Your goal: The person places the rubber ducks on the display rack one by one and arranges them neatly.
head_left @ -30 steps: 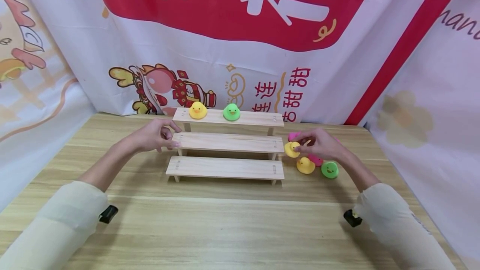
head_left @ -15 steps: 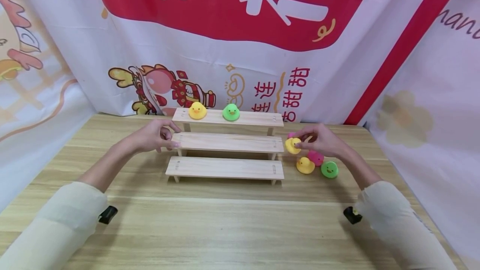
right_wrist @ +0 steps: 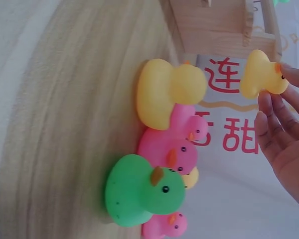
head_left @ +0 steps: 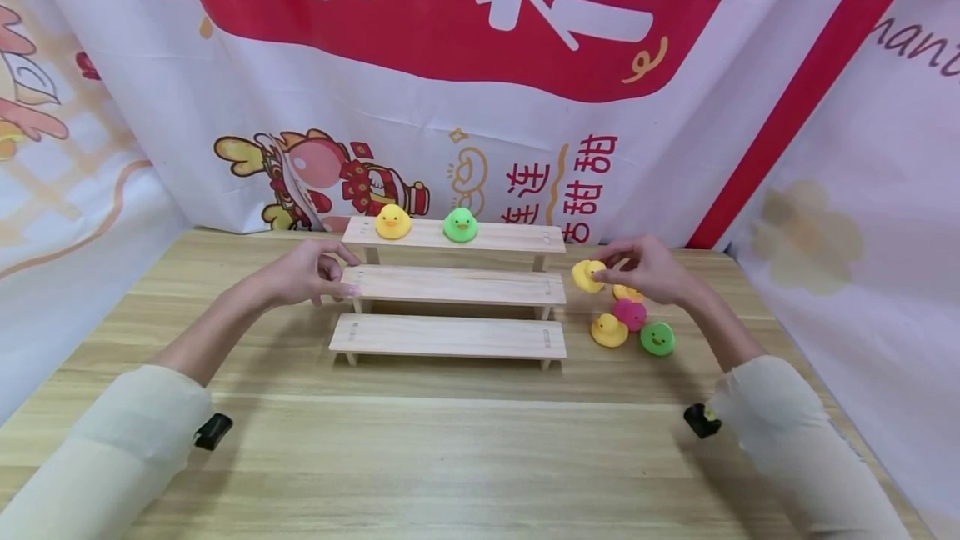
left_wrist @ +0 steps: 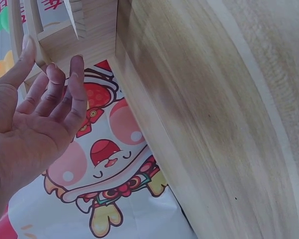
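My right hand (head_left: 643,267) pinches a yellow rubber duck (head_left: 587,276) by its head, between thumb and fingers. The right wrist view shows this duck (right_wrist: 261,74) held off the table, just right of the shelf's end. My left hand (head_left: 311,272) grips the left end of the middle plank of a three-step wooden shelf (head_left: 450,286); in the left wrist view, thumb and fingertips lie either side of the plank's edge (left_wrist: 39,47). On the top step sit a yellow duck (head_left: 393,222) near the left end and a green duck (head_left: 461,225) beside it.
Right of the shelf, loose ducks cluster on the table (head_left: 465,457): a yellow one (head_left: 609,330), a pink one (head_left: 629,315), a green one (head_left: 657,338) and another yellow one (head_left: 627,292) behind. More pink ducks show in the right wrist view. Printed cloth (head_left: 420,98) hangs behind.
My right hand has lifted the yellow duck upward and slightly away from the cluster, uncovering another yellow duck behind. The left hand keeps its place on the shelf.
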{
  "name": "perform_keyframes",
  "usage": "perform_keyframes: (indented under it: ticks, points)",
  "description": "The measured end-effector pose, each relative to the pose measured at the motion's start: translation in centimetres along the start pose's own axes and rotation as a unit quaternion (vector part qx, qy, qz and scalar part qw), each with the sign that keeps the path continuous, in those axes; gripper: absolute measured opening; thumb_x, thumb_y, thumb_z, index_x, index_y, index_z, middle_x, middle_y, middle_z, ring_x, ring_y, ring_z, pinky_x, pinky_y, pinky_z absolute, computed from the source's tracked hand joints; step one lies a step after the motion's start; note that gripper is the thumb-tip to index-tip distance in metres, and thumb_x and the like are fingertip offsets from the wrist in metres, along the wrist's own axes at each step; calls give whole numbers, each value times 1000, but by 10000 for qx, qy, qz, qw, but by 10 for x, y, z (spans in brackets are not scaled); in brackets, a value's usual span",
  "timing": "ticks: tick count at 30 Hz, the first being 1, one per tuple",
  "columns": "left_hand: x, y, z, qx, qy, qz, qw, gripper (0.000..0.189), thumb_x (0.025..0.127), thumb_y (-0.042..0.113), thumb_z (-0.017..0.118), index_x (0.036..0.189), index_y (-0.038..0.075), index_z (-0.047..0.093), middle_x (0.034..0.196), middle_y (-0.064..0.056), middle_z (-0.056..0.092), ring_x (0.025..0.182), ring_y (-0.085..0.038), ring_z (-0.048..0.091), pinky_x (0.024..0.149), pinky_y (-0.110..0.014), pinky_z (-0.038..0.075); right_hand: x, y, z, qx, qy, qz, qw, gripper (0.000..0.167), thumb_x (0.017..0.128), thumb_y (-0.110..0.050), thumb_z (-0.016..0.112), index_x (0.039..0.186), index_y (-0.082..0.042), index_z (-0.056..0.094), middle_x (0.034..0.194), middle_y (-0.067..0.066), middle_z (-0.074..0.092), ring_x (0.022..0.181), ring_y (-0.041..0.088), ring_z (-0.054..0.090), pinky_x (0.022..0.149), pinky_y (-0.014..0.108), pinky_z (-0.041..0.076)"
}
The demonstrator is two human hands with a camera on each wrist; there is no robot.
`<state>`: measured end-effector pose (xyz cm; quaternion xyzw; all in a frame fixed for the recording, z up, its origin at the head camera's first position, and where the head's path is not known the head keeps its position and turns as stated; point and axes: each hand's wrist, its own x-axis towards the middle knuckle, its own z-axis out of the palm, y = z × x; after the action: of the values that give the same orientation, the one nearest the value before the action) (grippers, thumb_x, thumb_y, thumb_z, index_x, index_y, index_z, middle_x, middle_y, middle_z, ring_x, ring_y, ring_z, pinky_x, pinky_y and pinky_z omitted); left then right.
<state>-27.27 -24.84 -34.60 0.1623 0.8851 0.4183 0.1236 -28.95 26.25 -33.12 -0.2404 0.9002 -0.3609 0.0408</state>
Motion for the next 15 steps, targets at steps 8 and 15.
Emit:
perform_keyframes:
  ticks: [8,15]
  points:
    - [0,1,0,48,-19,-26,10000,48,90,7,81,127,-11,56,78,-5,58,69,-14,58,54,-32,56,-1,-9,-12,-265,466,20,9986,28,94,-17,79,116,0,76,105,13,73,93,26,63,75,23,56]
    - [-2,2,0,62,-13,-13,10000,48,90,7,81,127,-11,55,77,-5,58,69,-14,57,54,-32,56,2,-19,-19,-360,725,-53,9967,31,95,-21,78,118,0,75,106,14,74,94,26,64,76,20,54]
